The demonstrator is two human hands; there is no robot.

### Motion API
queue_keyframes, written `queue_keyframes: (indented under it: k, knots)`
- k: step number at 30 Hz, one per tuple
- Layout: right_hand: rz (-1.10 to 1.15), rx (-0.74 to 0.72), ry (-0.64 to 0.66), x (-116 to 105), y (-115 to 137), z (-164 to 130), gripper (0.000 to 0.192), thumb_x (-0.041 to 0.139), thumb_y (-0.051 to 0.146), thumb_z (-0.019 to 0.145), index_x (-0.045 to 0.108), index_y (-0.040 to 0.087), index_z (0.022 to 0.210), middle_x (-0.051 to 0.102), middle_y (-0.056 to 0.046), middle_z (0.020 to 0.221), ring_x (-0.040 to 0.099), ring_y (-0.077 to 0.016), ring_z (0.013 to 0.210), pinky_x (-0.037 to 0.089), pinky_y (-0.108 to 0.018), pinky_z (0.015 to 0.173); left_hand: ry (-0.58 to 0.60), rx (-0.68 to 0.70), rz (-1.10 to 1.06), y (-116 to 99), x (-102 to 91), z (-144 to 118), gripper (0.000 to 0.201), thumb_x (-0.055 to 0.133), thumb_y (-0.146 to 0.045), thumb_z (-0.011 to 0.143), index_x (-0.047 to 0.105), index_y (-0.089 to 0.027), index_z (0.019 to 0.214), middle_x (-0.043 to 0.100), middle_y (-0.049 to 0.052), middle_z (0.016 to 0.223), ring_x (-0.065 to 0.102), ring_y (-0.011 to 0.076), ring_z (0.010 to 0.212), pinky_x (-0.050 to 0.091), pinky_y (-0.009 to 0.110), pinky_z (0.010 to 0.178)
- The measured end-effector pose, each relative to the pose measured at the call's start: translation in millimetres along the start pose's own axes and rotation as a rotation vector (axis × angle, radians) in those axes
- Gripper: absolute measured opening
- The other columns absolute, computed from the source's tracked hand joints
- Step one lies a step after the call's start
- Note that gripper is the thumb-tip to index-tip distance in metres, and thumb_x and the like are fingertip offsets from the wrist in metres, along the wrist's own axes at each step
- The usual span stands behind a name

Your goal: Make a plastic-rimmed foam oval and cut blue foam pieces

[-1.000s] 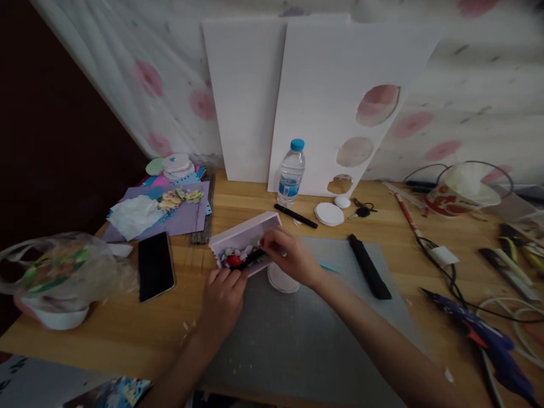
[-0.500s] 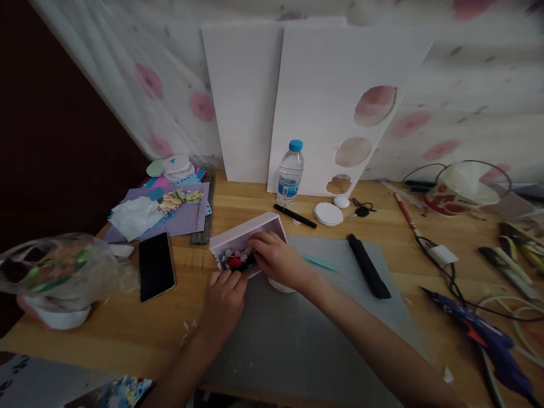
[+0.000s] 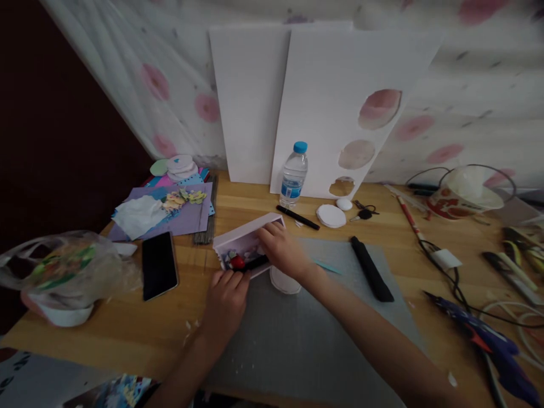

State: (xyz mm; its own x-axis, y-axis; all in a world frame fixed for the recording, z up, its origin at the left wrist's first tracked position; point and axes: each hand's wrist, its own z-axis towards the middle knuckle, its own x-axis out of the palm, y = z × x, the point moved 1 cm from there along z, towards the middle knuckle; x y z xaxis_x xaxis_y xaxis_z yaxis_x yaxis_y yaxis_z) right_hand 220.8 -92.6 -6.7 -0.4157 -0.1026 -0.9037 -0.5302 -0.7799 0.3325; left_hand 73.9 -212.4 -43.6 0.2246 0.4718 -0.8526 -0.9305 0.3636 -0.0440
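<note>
Head view: right hand [image 3: 284, 253] inside white box [image 3: 238, 237] of small colourful pieces [image 3: 238, 260].

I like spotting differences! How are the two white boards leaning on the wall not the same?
The right white board has three round holes cut in it, biggest on top; the left white board shows none. The right board overlaps the left board's edge, so it stands in front. A water bottle stands before the right board, none before the left. Both are plain white, lean against the wall and stand on the wooden table.
</note>
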Motion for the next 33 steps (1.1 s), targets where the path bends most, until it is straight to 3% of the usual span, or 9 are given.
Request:
queue_keyframes:
  k: [5, 9, 14, 20, 25, 29, 33]
  knots:
    - [0.203, -0.168, 0.122, 13.4, 14.6, 0.6, 0.026, 0.055, 0.015, 0.091, 0.06, 0.022, 0.115, 0.06, -0.006, 0.113, 0.056, -0.0171, 0.102, 0.045, -0.028, 0.087, 0.008, 0.0, 0.023, -2.2, -3.3, 0.8, 0.025, 0.045, -0.009, 0.092, 0.07, -0.013, 0.089, 0.067, 0.006, 0.071, 0.059, 0.0199, 0.069, 0.039, 0.036, 0.07]
    - [0.248, -0.164, 0.16, 25.7, 17.5, 7.1, 0.016, 0.056, 0.017, 0.091, 0.065, 0.02, 0.104, 0.063, -0.005, 0.1, 0.06, -0.0165, 0.091, 0.046, -0.026, 0.077, 0.002, -0.02, 0.027, -1.7, -5.3, 2.2, 0.026, 0.046, -0.009, 0.092, 0.07, -0.014, 0.082, 0.067, 0.004, 0.069, 0.059, 0.0193, 0.067, 0.04, 0.036, 0.073]
    - [0.244, -0.06, 0.058, 13.2, 6.8, 5.4, 0.014, 0.05, 0.01, 0.092, 0.061, 0.017, 0.097, 0.063, -0.006, 0.094, 0.059, -0.0167, 0.087, 0.045, -0.027, 0.075, -0.022, -0.013, 0.007, 0.6, -2.9, 0.7, 0.023, 0.047, -0.008, 0.092, 0.07, -0.011, 0.094, 0.068, 0.005, 0.07, 0.06, 0.0194, 0.068, 0.04, 0.036, 0.072]
    - [0.266, 0.045, -0.113, 5.8, -6.5, -4.8, 0.015, 0.044, 0.014, 0.095, 0.058, 0.019, 0.093, 0.062, -0.005, 0.094, 0.058, -0.0167, 0.087, 0.044, -0.027, 0.076, -0.031, -0.023, -0.017, 1.2, -1.2, -1.6, 0.021, 0.049, -0.008, 0.09, 0.07, -0.012, 0.093, 0.067, 0.004, 0.068, 0.061, 0.0191, 0.068, 0.04, 0.036, 0.071]
    - [0.271, 0.092, -0.211, 3.1, -10.8, -9.5, 0.023, 0.038, 0.01, 0.093, 0.054, 0.018, 0.107, 0.06, -0.009, 0.101, 0.058, -0.0193, 0.091, 0.047, -0.032, 0.078, -0.008, -0.043, -0.033, 4.6, -3.1, 0.8, 0.021, 0.05, -0.008, 0.09, 0.07, -0.014, 0.094, 0.068, 0.003, 0.069, 0.06, 0.0185, 0.068, 0.04, 0.037, 0.073]
    - [0.266, -0.026, -0.147, -7.4, -5.1, -13.6, 0.027, 0.044, 0.004, 0.087, 0.06, 0.019, 0.102, 0.06, -0.01, 0.11, 0.055, -0.0215, 0.103, 0.046, -0.035, 0.088, -0.027, -0.048, -0.048, 5.0, -2.9, 0.8, 0.021, 0.05, -0.008, 0.09, 0.069, -0.015, 0.094, 0.07, 0.003, 0.072, 0.061, 0.0181, 0.069, 0.039, 0.036, 0.075]
    - [0.173, -0.262, 0.109, -1.0, 10.2, -5.2, 0.022, 0.048, 0.007, 0.09, 0.064, 0.019, 0.099, 0.065, -0.007, 0.103, 0.056, -0.02, 0.1, 0.045, -0.033, 0.088, -0.075, -0.022, -0.025, 0.8, -2.1, -1.7, 0.021, 0.048, -0.009, 0.092, 0.069, -0.015, 0.093, 0.072, 0.004, 0.075, 0.062, 0.0176, 0.07, 0.039, 0.036, 0.076]
